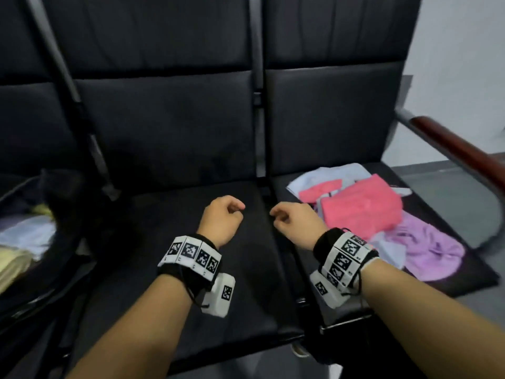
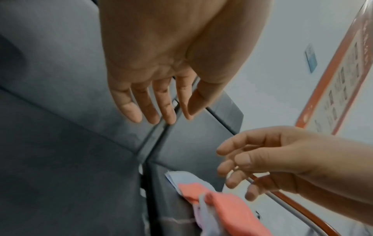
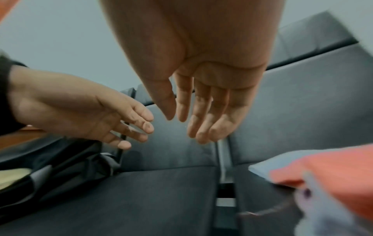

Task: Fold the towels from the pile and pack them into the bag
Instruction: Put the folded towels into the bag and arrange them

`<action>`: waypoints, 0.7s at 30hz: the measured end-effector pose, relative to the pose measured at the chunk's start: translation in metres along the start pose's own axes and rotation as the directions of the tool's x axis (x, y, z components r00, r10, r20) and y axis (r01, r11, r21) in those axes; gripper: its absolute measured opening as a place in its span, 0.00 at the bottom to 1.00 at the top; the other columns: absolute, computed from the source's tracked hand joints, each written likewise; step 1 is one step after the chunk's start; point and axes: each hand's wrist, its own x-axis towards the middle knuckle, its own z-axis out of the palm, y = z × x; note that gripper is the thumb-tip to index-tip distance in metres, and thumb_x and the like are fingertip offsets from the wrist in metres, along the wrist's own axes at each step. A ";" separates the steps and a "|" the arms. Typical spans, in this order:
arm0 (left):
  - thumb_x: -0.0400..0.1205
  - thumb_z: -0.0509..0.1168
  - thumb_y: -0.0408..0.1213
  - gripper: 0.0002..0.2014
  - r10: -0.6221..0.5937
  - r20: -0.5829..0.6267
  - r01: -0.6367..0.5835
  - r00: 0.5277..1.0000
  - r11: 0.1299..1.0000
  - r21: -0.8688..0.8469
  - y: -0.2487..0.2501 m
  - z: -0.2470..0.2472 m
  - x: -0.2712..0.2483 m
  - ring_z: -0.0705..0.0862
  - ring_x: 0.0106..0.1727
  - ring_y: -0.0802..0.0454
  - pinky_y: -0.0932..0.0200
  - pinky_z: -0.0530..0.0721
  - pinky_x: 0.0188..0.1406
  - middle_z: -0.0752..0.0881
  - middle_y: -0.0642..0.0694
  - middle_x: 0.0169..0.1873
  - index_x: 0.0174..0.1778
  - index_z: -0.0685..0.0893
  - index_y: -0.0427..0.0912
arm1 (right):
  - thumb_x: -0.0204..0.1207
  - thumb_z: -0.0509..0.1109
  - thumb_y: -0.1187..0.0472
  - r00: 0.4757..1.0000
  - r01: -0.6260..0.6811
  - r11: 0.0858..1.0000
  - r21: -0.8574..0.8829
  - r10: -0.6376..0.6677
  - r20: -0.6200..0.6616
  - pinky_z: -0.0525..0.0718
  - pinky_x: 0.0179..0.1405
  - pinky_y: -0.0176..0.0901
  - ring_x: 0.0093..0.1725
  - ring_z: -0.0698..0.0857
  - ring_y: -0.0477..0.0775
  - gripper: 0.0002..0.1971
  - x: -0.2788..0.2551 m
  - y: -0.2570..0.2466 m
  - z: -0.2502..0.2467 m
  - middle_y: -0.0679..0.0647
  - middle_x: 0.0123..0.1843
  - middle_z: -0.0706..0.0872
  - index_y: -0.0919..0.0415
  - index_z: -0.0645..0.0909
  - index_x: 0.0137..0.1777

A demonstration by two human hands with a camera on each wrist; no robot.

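Both hands were empty & hovering over the middle seat (image 1: 191,242). Left hand (image 1: 222,221) had fingers loosely curled, slightly apart, nothing in them; the wrist view showed them hanging relaxed. Right hand (image 1: 296,224) was the same: fingers loose, a bit spread, touching nothing.

Towels lay in a pile (image 1: 382,222) on the seat to the right, just beside the right hand. Pink towel (image 1: 360,206) sat on top, roughly flat w/ a clear near edge. Purple towel (image 1: 426,250) was bunched at the near side; pale blue towel (image 1: 328,177) was partly under the pink one at the back. Bag (image 1: 30,233) was on the left seat, mouth open, w/ yellow and pale blue cloth inside, blurred.

Judgement: towels looked soft, light, floppy, not slippery, not fragile. They'd sag & drag neighbours along if grabbed mid-cloth. Best hold prob. a pinch on two corners of the pink towel, one per hand, then lift clear so it hangs straight before laying it on the middle seat. Purple one would need shaking out first, as corners weren't visible.
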 end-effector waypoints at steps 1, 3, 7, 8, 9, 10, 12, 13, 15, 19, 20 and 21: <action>0.79 0.67 0.29 0.11 0.013 0.038 -0.014 0.999 1.000 0.007 0.010 0.025 0.003 0.85 0.49 0.56 0.61 0.81 0.48 0.88 0.54 0.45 0.47 0.88 0.52 | 0.74 0.70 0.61 0.999 -0.032 0.999 -0.001 0.032 -0.018 0.85 0.55 0.49 0.50 0.87 0.52 0.13 -0.007 0.025 -0.010 0.48 0.49 0.90 0.52 0.85 0.59; 0.78 0.67 0.28 0.12 0.028 0.102 -0.028 0.994 1.000 0.004 0.029 0.070 0.006 0.84 0.45 0.58 0.62 0.81 0.48 0.87 0.56 0.41 0.45 0.88 0.51 | 0.74 0.70 0.63 0.995 -0.091 0.996 -0.020 0.090 -0.053 0.83 0.54 0.47 0.52 0.86 0.55 0.14 -0.019 0.069 -0.027 0.51 0.51 0.88 0.54 0.85 0.59; 0.77 0.67 0.24 0.13 0.028 0.215 -0.028 0.976 1.000 -0.001 0.048 0.138 0.012 0.85 0.45 0.55 0.62 0.81 0.53 0.89 0.50 0.42 0.44 0.89 0.47 | 0.74 0.70 0.57 0.963 -0.239 0.969 -0.070 0.227 -0.145 0.80 0.56 0.51 0.54 0.81 0.61 0.15 -0.024 0.131 -0.043 0.56 0.54 0.81 0.52 0.84 0.60; 0.77 0.67 0.23 0.13 0.029 0.239 -0.029 0.971 1.000 -0.006 0.049 0.151 0.013 0.86 0.46 0.55 0.63 0.82 0.53 0.89 0.50 0.42 0.44 0.88 0.46 | 0.72 0.71 0.53 0.958 -0.269 0.959 -0.092 0.256 -0.125 0.80 0.57 0.52 0.55 0.80 0.62 0.17 -0.025 0.143 -0.042 0.56 0.54 0.79 0.52 0.83 0.61; 0.77 0.67 0.23 0.13 0.031 0.259 -0.027 0.965 0.999 -0.017 0.050 0.161 0.014 0.86 0.47 0.56 0.66 0.82 0.53 0.89 0.52 0.42 0.44 0.88 0.46 | 0.70 0.73 0.49 0.957 -0.284 0.951 -0.123 0.274 -0.090 0.79 0.58 0.52 0.55 0.79 0.62 0.21 -0.024 0.152 -0.040 0.56 0.55 0.77 0.52 0.81 0.62; 0.77 0.67 0.23 0.12 0.031 0.276 -0.024 0.961 0.999 -0.029 0.050 0.170 0.014 0.86 0.47 0.56 0.70 0.81 0.51 0.89 0.53 0.41 0.44 0.88 0.46 | 0.67 0.75 0.44 0.955 -0.295 0.943 -0.153 0.291 -0.052 0.78 0.59 0.51 0.55 0.77 0.61 0.24 -0.023 0.160 -0.036 0.56 0.55 0.76 0.52 0.79 0.61; 0.78 0.67 0.22 0.12 0.024 0.310 -0.008 0.950 0.998 -0.054 0.049 0.182 0.013 0.88 0.49 0.55 0.74 0.81 0.50 0.90 0.52 0.43 0.47 0.89 0.43 | 0.66 0.75 0.43 0.951 -0.308 0.937 -0.165 0.310 -0.014 0.77 0.58 0.51 0.55 0.75 0.61 0.24 -0.019 0.172 -0.029 0.56 0.54 0.74 0.52 0.77 0.59; 0.78 0.66 0.21 0.12 0.020 0.331 0.000 0.944 0.998 -0.061 0.048 0.187 0.012 0.88 0.52 0.53 0.71 0.83 0.55 0.91 0.49 0.47 0.50 0.89 0.40 | 0.67 0.75 0.46 0.950 -0.310 0.939 -0.149 0.312 -0.013 0.78 0.57 0.50 0.55 0.76 0.62 0.21 -0.017 0.177 -0.026 0.56 0.53 0.74 0.53 0.78 0.57; 0.78 0.65 0.20 0.15 0.012 0.357 0.012 0.934 0.998 -0.065 0.047 0.191 0.010 0.89 0.57 0.48 0.57 0.84 0.64 0.91 0.42 0.53 0.57 0.88 0.35 | 0.71 0.73 0.54 0.954 -0.299 0.949 -0.099 0.299 -0.017 0.79 0.53 0.48 0.54 0.79 0.62 0.12 -0.012 0.183 -0.026 0.53 0.50 0.75 0.53 0.81 0.53; 0.82 0.63 0.22 0.18 -0.004 0.393 0.056 0.920 0.991 -0.122 0.050 0.191 0.004 0.86 0.54 0.52 0.63 0.84 0.54 0.88 0.39 0.60 0.66 0.84 0.37 | 0.72 0.74 0.61 0.975 -0.204 0.977 0.066 0.209 -0.079 0.77 0.39 0.44 0.41 0.84 0.58 0.05 -0.016 0.175 -0.033 0.50 0.36 0.83 0.53 0.80 0.38; 0.83 0.62 0.23 0.18 -0.015 0.406 0.089 0.914 0.982 -0.164 0.052 0.190 0.003 0.85 0.53 0.53 0.64 0.82 0.50 0.88 0.40 0.61 0.68 0.83 0.40 | 0.72 0.75 0.63 0.980 -0.154 0.977 0.145 0.170 -0.106 0.80 0.38 0.46 0.38 0.84 0.58 0.06 -0.020 0.168 -0.035 0.52 0.34 0.85 0.55 0.82 0.37; 0.85 0.61 0.26 0.18 -0.032 0.424 0.141 0.905 0.963 -0.229 0.055 0.189 0.002 0.86 0.54 0.52 0.62 0.81 0.49 0.89 0.41 0.60 0.69 0.82 0.44 | 0.72 0.76 0.65 0.983 -0.096 0.965 0.244 0.130 -0.127 0.83 0.40 0.49 0.37 0.85 0.57 0.04 -0.024 0.159 -0.036 0.53 0.33 0.87 0.57 0.84 0.38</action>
